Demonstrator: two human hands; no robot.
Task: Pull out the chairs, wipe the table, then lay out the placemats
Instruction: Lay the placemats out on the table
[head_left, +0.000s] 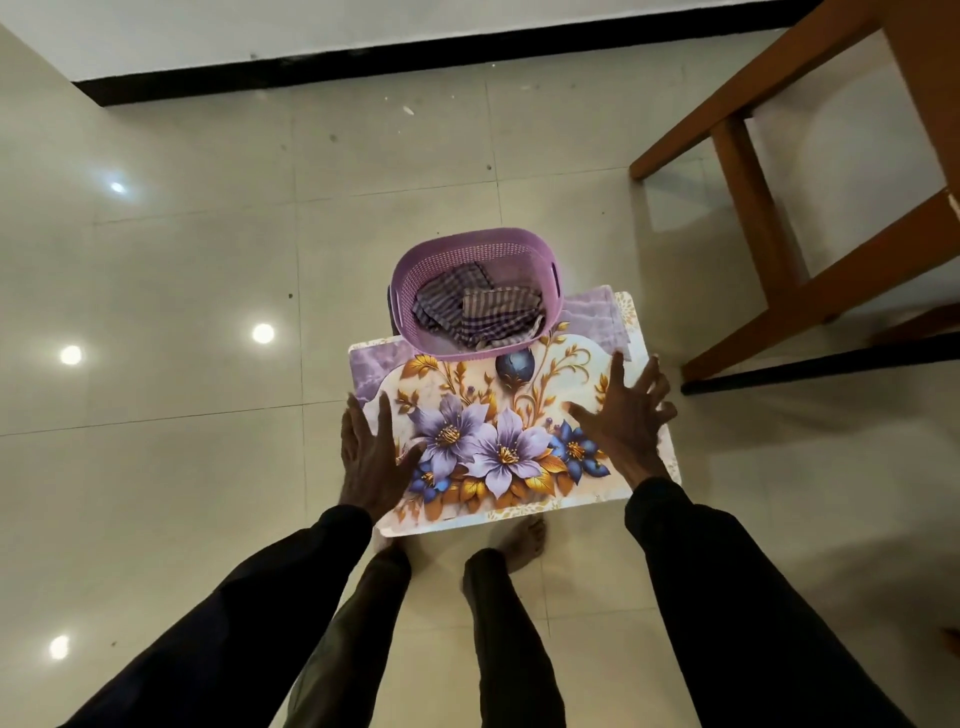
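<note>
Going for the placemats (498, 452)
Left grip (371, 457) and right grip (623, 415) spread apart, holding nothing. I'd lift by both edges and keep the basket (405, 280) level.

No word, label, brand or number can be read anywhere in the frame. The placemat (519, 452) at the centre bears only a printed flower pattern. The purple basket (401, 291) above it looks unmarked, though fine print may be too small to tell.
</note>
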